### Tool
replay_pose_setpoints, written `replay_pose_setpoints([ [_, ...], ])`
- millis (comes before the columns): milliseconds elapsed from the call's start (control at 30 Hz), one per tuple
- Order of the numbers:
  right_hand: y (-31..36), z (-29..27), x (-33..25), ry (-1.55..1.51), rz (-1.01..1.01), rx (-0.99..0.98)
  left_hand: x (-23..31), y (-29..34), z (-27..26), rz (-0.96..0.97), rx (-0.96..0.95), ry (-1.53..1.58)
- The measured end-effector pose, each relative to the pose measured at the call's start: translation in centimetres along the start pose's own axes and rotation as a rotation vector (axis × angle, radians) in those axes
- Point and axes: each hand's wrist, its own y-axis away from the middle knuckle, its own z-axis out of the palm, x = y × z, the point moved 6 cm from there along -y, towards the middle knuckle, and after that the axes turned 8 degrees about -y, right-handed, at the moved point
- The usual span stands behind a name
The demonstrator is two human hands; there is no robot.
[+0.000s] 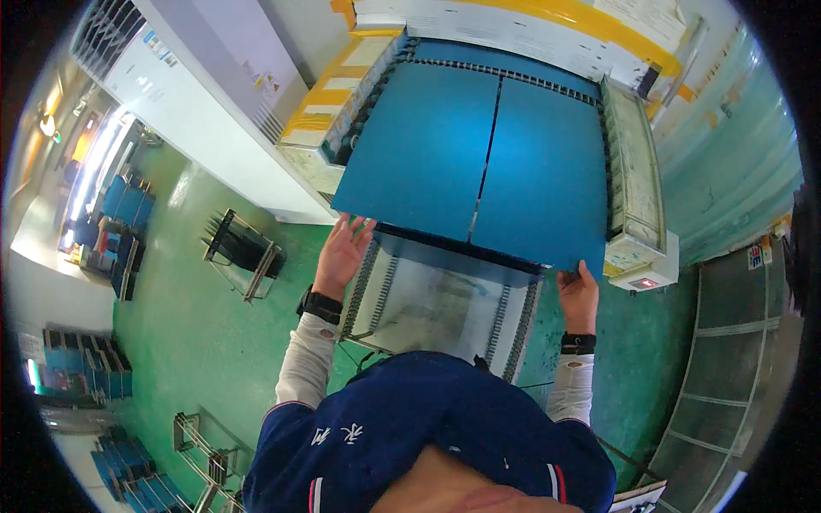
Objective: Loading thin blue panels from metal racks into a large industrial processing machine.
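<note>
Two flat blue panels lie side by side with a narrow dark gap between them, the left panel (419,141) and the right panel (547,162). They rest on a roller conveyor (513,77) and jut out toward me. At the near left corner is my left hand (342,256), palm up, fingers stretched and slightly apart, fingertips against or just short of the edge. My right hand (579,295) pinches the right panel's near right corner, some fingers hidden by it. Below the panels stands a pale rack (432,295) with toothed dark strips along its sides.
Long machine housings flank the conveyor, the left one (342,81) bearing yellow tape, the right one (634,162) pale. A white cabinet (205,111) stands left. On the green floor is a small rack of dark panels (244,252). A grey slatted structure (727,359) borders the right.
</note>
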Motion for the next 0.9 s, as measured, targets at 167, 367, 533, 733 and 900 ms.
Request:
replay_pose_setpoints([
  [167, -0.5, -0.5, -0.1, -0.005, -0.003, 0.068, 0.2, 0.8, -0.1, 0.005, -0.022, -0.065],
  [367, -0.6, -1.2, 0.7, 0.074, 0.005, 0.075, -0.7, 2.3, -4.0, 0.02, 0.046, -0.162],
  [533, -0.6, 0.9, 5.8, 0.369, 0.165, -0.158, -2.0, 7.1, -8.5, -0.052, 0.208, -0.058],
  [733, -2.9, 2.1, 15.7, 1.232, -0.064, -0.374, -6.0, 12.4, -13.5, -0.203, 0.342, -0.167],
  [900, -2.5, 5.0, 19.8, 1.76, -0.566, -0.655, -8.7, 17.2, -18.1, -0.216, 0.468, -0.12],
])
